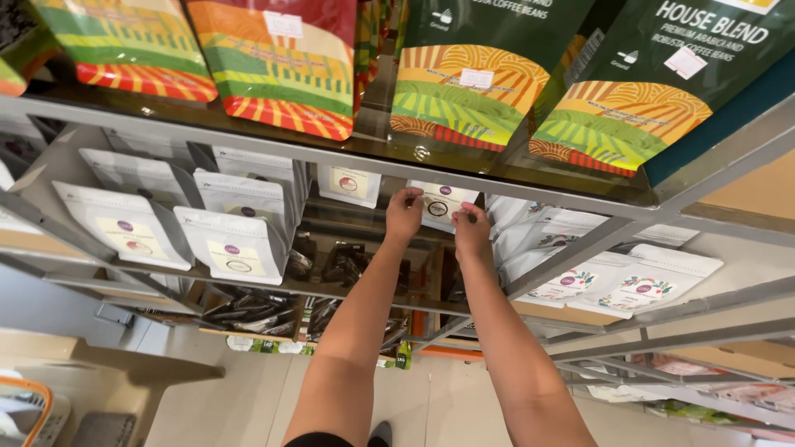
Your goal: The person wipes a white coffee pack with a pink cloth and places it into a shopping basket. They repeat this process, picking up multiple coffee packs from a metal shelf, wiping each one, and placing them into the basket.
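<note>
Both hands reach up to one white pouch (441, 203) standing upright on the middle metal shelf (348, 291). The left hand (404, 213) pinches its left edge and the right hand (472, 232) pinches its right edge. The pouch looks smooth, flat and tall, with round stickers.

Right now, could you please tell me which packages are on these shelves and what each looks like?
White pouch: middle shelf, held by left hand and right hand; round purple sticker.
White pouches: middle shelf left, upright, round labels.
Striped bags: top shelf left; orange, green, red.
Dark green bags: top shelf right, sunburst landscape print.
</note>
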